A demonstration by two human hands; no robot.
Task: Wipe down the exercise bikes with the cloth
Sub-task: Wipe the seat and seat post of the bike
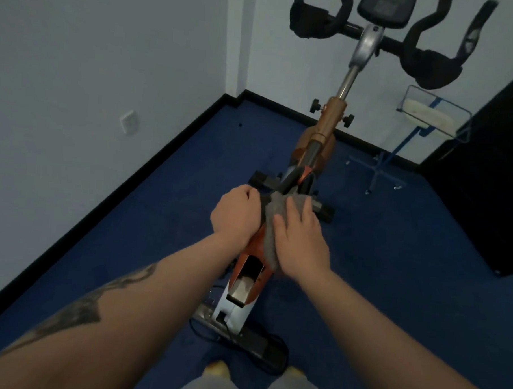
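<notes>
Dim, bluish, soft; edges warped.

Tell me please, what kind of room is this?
Probably a small gym or exercise room. An exercise bike with black handlebars and a console stands on blue carpet near a white wall corner, and a wire rack stands beside it.

The top edge cuts off the tops of the black handlebars (pixel 321 19) and the little screen (pixel 384 8) on the exercise bike (pixel 325 129). The screen is too dark to read. The left hand (pixel 235 215) and right hand (pixel 300 240) cover the middle of the bike frame. The grey cloth (pixel 275 215) is partly under the right hand. The left fingers curl out of sight. Both arms run off the bottom edge. Only the yellow shoe tips (pixel 218 369) show.
</notes>
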